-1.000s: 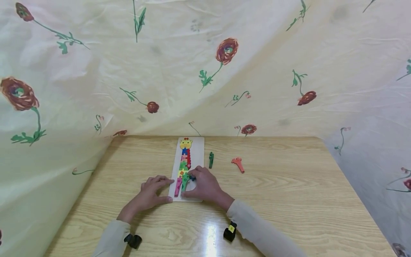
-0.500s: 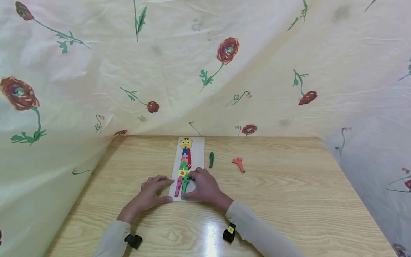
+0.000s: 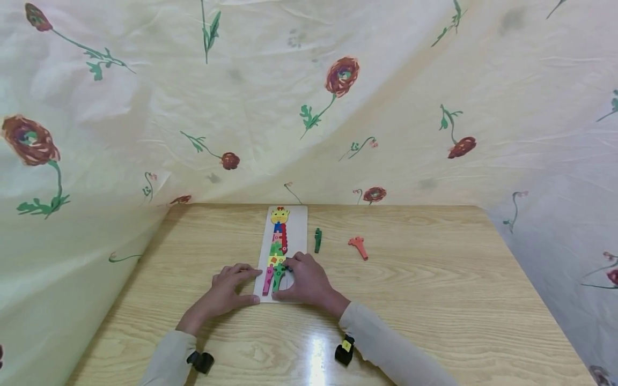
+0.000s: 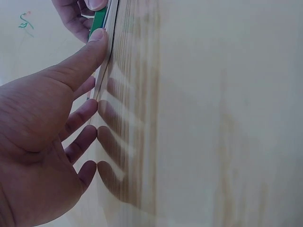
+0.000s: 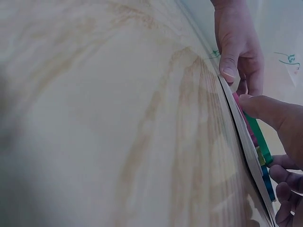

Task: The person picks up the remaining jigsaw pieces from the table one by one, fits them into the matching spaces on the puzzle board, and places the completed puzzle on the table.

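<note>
A white puzzle board (image 3: pixel 296 228) lies on the table, with a giraffe of coloured pieces laid down its left part. The yellow head piece (image 3: pixel 279 215) is at the far end. My right hand (image 3: pixel 308 279) pinches a green leg piece (image 3: pixel 277 277) between thumb and fingers, over the near end of the board. Beside it lies a pink leg piece (image 3: pixel 267 281). A dark blue piece (image 5: pixel 268 182) sits by the right fingers, partly hidden in the head view. My left hand (image 3: pixel 227 289) rests against the board's left edge and near corner, thumb and fingers spread.
To the right of the board, a dark green piece (image 3: pixel 317 240) and an orange piece (image 3: pixel 358 247) lie loose on the wooden table (image 3: pixel 425 289). A flowered cloth (image 3: pixel 270 107) hangs behind the table and along its sides.
The green leg piece has shifted and turned slightly against the yellow piece, its foot now a little lower. Both hands have stayed almost in place.
</note>
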`<control>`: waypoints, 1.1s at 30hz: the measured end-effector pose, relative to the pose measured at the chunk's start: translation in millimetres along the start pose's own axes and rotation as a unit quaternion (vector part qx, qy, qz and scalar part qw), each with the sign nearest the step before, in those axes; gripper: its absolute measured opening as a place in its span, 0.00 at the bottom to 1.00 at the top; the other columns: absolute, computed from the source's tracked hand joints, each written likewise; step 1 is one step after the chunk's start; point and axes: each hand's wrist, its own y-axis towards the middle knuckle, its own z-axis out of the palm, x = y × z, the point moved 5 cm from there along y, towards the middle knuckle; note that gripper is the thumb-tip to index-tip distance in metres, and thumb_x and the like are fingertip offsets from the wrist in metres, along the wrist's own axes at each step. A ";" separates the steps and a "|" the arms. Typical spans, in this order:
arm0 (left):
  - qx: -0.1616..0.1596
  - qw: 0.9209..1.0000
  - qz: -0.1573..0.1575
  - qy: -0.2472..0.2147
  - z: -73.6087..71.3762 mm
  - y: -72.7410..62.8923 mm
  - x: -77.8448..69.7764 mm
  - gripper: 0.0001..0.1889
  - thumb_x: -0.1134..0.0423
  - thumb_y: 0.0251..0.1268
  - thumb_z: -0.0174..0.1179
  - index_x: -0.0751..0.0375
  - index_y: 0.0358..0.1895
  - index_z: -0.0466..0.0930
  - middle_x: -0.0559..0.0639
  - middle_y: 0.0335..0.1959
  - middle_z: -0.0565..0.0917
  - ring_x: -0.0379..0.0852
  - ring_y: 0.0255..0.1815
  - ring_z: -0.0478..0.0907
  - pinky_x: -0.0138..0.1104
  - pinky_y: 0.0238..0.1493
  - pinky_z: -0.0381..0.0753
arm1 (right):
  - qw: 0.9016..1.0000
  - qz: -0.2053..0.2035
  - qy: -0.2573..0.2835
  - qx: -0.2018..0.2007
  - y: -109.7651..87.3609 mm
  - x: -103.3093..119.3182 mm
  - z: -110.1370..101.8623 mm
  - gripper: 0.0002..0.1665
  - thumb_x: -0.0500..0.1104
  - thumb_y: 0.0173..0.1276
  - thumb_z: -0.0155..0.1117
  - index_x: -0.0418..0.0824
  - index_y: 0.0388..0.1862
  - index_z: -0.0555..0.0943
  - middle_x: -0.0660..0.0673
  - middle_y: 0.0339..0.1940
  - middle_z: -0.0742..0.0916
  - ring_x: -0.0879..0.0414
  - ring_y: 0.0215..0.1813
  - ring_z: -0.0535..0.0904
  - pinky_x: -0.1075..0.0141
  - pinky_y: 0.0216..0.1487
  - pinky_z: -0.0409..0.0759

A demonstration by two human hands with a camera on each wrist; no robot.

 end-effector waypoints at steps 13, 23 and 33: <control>0.000 1.000 0.005 -0.007 -0.2 -0.9 -0.9 0.33 0.45 0.59 0.73 0.41 0.69 0.78 0.46 0.67 0.74 0.53 0.66 0.64 0.53 0.60 0.56 | 1.000 0.000 -0.009 0.002 -0.9 3.9 -1.1 0.51 0.74 0.47 0.78 0.44 0.63 0.83 0.49 0.48 0.81 0.56 0.44 0.70 0.65 0.44 0.74; -0.001 1.000 0.004 -0.008 -0.6 0.6 0.3 0.33 0.44 0.59 0.73 0.41 0.69 0.78 0.47 0.67 0.74 0.53 0.66 0.64 0.55 0.61 0.55 | 1.000 -0.005 -0.011 0.001 -0.8 3.7 -0.6 0.51 0.73 0.48 0.79 0.44 0.64 0.83 0.49 0.47 0.81 0.57 0.43 0.70 0.66 0.42 0.72; 0.001 1.000 0.004 -0.013 -0.5 -0.4 0.2 0.33 0.44 0.59 0.73 0.41 0.69 0.77 0.47 0.67 0.74 0.54 0.67 0.63 0.55 0.62 0.55 | 1.000 -0.011 -0.015 0.005 -0.7 4.7 1.5 0.49 0.72 0.49 0.78 0.43 0.63 0.84 0.49 0.46 0.81 0.56 0.43 0.69 0.68 0.39 0.70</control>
